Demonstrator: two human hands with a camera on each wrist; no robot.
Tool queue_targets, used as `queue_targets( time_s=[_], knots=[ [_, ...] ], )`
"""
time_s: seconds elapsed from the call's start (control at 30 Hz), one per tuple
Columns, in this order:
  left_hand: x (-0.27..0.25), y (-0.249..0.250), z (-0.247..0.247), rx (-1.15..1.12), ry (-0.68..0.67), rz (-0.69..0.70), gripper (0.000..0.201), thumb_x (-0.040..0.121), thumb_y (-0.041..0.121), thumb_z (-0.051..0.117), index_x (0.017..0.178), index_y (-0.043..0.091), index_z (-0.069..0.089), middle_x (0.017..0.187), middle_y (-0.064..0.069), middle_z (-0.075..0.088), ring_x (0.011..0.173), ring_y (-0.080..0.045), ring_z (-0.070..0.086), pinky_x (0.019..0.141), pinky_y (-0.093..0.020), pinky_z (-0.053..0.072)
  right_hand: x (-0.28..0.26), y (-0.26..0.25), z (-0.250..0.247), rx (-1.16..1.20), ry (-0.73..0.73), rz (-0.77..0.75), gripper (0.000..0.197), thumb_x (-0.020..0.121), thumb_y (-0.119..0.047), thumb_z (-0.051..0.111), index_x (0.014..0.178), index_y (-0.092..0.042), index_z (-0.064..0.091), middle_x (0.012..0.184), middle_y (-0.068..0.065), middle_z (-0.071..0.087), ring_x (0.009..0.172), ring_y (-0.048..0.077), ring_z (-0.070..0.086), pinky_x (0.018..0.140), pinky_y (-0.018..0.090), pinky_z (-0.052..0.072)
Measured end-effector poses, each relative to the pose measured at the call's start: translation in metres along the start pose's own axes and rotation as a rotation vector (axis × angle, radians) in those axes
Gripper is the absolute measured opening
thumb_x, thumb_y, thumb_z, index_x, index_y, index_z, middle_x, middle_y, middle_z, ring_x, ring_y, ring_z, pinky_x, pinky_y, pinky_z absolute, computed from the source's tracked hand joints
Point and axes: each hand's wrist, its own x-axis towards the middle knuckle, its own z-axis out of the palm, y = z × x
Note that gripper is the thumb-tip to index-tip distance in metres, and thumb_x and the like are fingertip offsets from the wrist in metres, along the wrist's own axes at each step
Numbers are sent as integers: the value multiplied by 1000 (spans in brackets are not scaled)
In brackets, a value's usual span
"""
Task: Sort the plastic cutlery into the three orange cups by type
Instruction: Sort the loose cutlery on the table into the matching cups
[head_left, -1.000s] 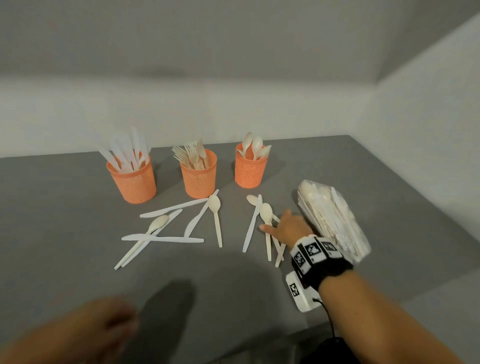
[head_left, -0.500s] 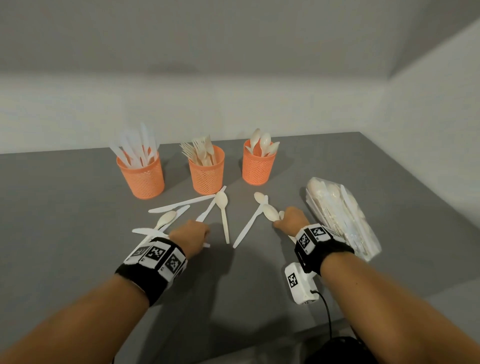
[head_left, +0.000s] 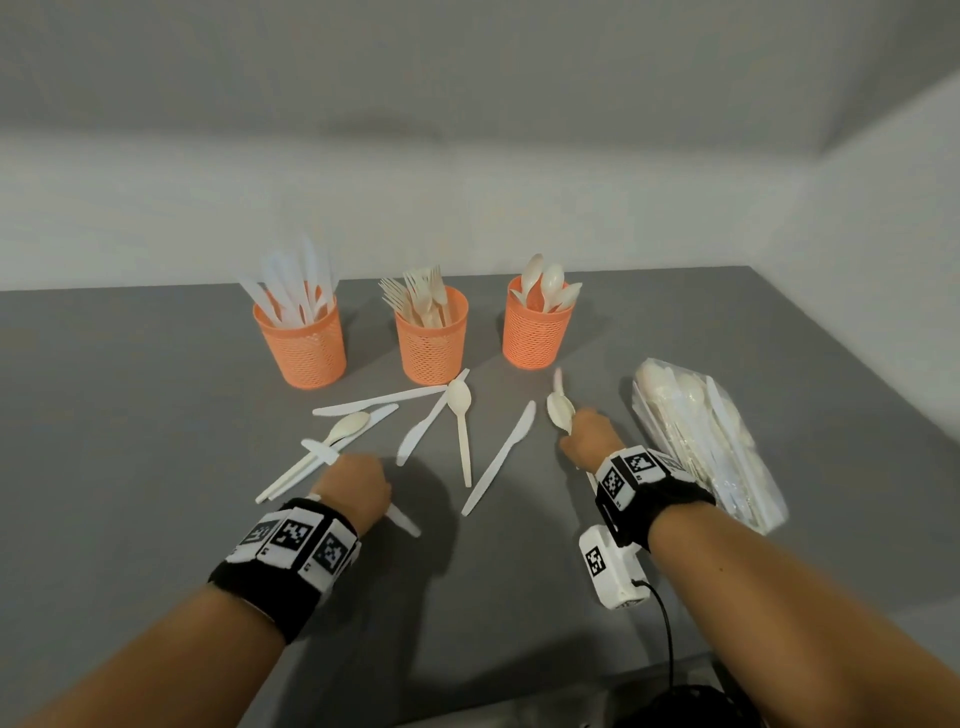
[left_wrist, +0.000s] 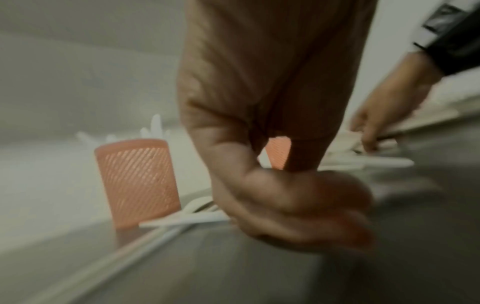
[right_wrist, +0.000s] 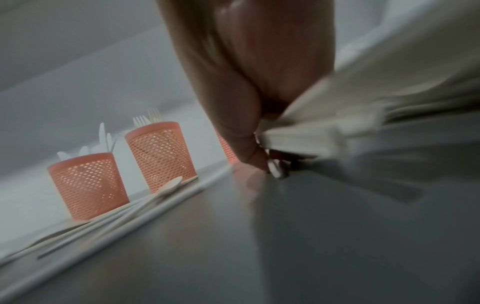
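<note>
Left hand: the left hand (head_left: 353, 486) is low over the grey table (head_left: 130, 415), fingers curled round a white knife (head_left: 402, 519); the knife's handle sticks out towards the person and its blade end (head_left: 319, 451) shows past the knuckles, lying across the loose pieces there
Right hand: the right hand (head_left: 587, 439) pinches a bunch of cream spoons (head_left: 560, 410) just off the table, bowls pointing towards the cups; the right wrist view shows thumb and fingers closed on the pale handles (right_wrist: 298, 137), though it is blurred
Left cup: the left orange cup (head_left: 306, 348) stands upright and holds white knives
Middle cup: the middle orange cup (head_left: 434, 340) holds cream forks
Right cup: the right orange cup (head_left: 535, 332) holds cream spoons; the three cups stand in a row, apart from each other
Loose cutlery: between the cups and the hands lie several white knives and cream spoons; one spoon (head_left: 461, 415) lies with its bowl just before the middle cup, crossing a knife (head_left: 426, 423); another knife (head_left: 498, 460) lies alone between the two hands; a spoon (head_left: 348, 428) and two more knives lie near the left hand
Bag: a clear plastic bag (head_left: 711, 441) of more cutlery lies on the table just right of the right hand
</note>
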Motion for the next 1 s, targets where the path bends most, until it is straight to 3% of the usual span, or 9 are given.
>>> queue_targets(
  time_s=[0.1,0.2,0.37,0.43,0.53,0.67,0.77,0.9,1.0],
  knots=[
    [1,1,1,-14,-13,7,16,91,5,46,95,-2,60,117,-17,61,100,-27,62,76,-27,48,2,0,-1,41,-10,66,32,93,-7,45,120,9,51,123,24,59,114,36,56,86,33,44],
    [-1,-3,1,-164,42,-48,30,85,8,56,111,-7,50,107,-19,57,94,-30,61,70,-25,45,1,-2,-5,196,53,99,34,94,-8,44,123,10,48,126,25,55,117,38,53,90,36,43],
    [-2,-3,-8,-308,158,35,17,95,12,40,86,6,54,88,-10,59,87,-28,57,70,-30,40,-22,-30,-13,630,265,-216,27,94,-11,43,117,1,50,96,18,59,85,27,55,68,27,41],
    [2,0,-13,-640,175,77,25,97,16,36,74,12,46,69,-4,52,69,-26,55,63,-35,47,-38,-51,-11,706,216,-387,20,95,-12,44,111,-2,51,80,6,55,70,17,52,57,18,40],
    [0,13,-24,-1223,183,147,24,97,22,41,74,14,42,62,-2,40,52,-14,38,49,-25,35,-58,-82,2,663,87,-592,9,95,-13,46,102,-11,52,70,-6,51,60,5,49,57,16,41],
    [-3,24,-35,-1480,131,289,26,88,38,59,88,12,54,71,-5,51,61,-15,45,58,-26,37,-75,-111,24,527,-58,-703,20,94,-13,45,107,-2,55,86,11,62,79,22,62,72,31,50],
    [1,15,-38,-1696,180,194,27,92,33,54,87,7,60,79,-11,64,76,-21,63,74,-33,48,-86,-126,31,502,-84,-785,27,94,-13,48,116,1,47,104,17,61,95,23,60,81,33,51],
    [3,1,-39,-1813,217,139,35,98,35,41,87,7,58,59,-1,68,61,-12,69,61,-29,52,-89,-136,34,545,-115,-846,27,93,-13,52,117,0,46,94,-3,54,89,11,55,77,12,43],
    [4,-11,-45,-1982,212,114,36,99,36,38,89,6,56,66,-4,68,64,-13,69,59,-27,55,-87,-140,36,593,-114,-882,24,96,-15,49,113,2,49,101,-4,53,91,8,51,76,4,38]
  ],
)
